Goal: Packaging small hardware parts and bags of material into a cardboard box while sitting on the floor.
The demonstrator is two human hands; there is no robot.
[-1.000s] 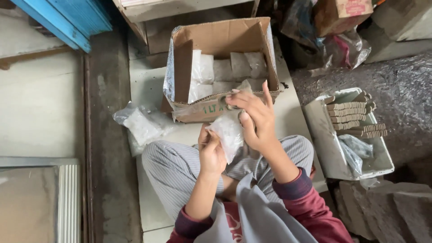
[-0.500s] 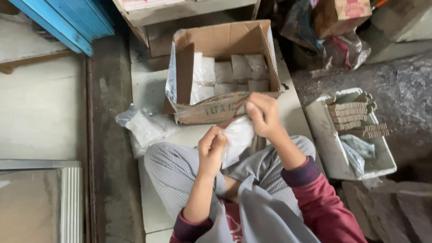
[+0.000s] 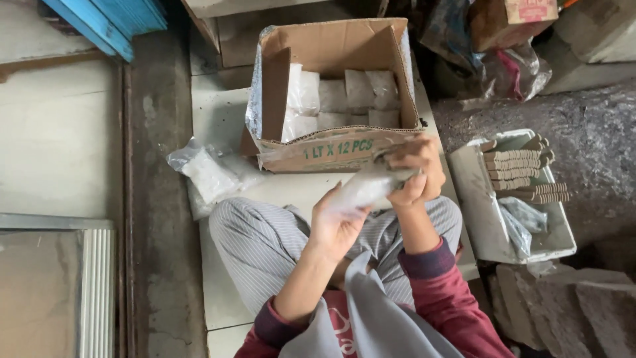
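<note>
A small clear plastic packet (image 3: 364, 189) of white material was held at the centre of the frame, between 2 hands: the left hand (image 3: 334, 222) cupped beneath it, the right hand (image 3: 414, 172) curled over its upper end. With so light a pinch it could have slipped onto the lap, or its thin film torn, below the cardboard box (image 3: 331, 86) of similar packets.

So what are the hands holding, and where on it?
A clear plastic packet: left hand grips its lower end, right hand its upper end.
</note>
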